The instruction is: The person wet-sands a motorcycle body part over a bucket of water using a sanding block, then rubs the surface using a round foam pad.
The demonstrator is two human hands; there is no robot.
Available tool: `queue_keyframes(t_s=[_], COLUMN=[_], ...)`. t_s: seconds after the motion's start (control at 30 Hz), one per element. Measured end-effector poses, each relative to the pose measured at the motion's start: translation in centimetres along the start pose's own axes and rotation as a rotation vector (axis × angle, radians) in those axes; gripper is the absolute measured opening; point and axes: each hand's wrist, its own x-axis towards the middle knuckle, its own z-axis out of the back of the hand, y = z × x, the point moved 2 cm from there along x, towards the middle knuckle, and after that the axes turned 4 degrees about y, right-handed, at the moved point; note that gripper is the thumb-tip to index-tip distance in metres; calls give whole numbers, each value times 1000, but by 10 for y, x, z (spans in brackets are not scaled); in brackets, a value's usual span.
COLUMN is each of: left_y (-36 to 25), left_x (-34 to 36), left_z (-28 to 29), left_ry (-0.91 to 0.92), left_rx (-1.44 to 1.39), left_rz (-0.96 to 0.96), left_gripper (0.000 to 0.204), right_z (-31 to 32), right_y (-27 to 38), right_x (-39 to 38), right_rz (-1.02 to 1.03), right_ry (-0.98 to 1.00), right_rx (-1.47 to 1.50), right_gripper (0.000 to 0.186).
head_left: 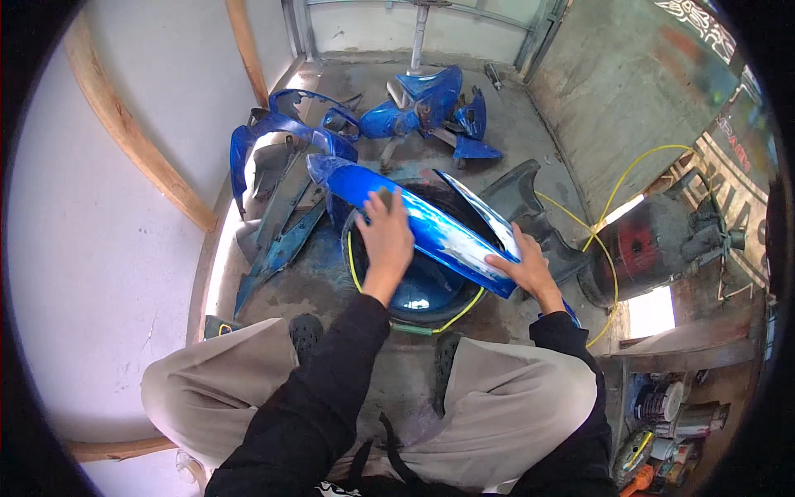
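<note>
A long blue panel, patched with white scuffed areas, lies slanted across a dark basin with glossy, dark contents. My left hand presses a small olive pad against the panel's upper face, fingers slightly spread around it. At the panel's lower right end, my right hand grips it with thumb on top. A narrow white-and-dark strip runs behind the panel up from that hand; whether it is a separate piece I cannot tell.
Blue body panels lie at the back; more lie left beside the white wall. A dark molded panel sits right of the basin. A cylindrical tank with yellow hose stands right, above a shelf of cans.
</note>
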Motion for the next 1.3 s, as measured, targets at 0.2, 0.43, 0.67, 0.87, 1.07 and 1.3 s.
queue_keyframes(t_s=[0.2,0.43,0.67,0.87,1.07,1.3], left_y=[-53,16,-34,-4,-50,25], left_x=[-57,-1,-49,-20,-62,5], left_z=[-8,0,4,7,-3,1], left_ry=[67,-30,145,40,58,-61], left_rx=[-108,32,-203,17,-230,-144], left_rz=[-231,-56,-275,-92,-329,-75], left_gripper=[57,52,55,52,55,51], right_z=[2,-6,7,-6,7,-4], right_y=[-14,1,-8,-7,1,-1], right_x=[-3,2,-2,-3,-7,1], right_rz=[-24,5,-20,-19,-45,-20], right_ry=[-15,3,5,6,5,7], right_rx=[-31,-1,-12,-12,-33,-15], right_gripper=[125,125,125,124,123,126])
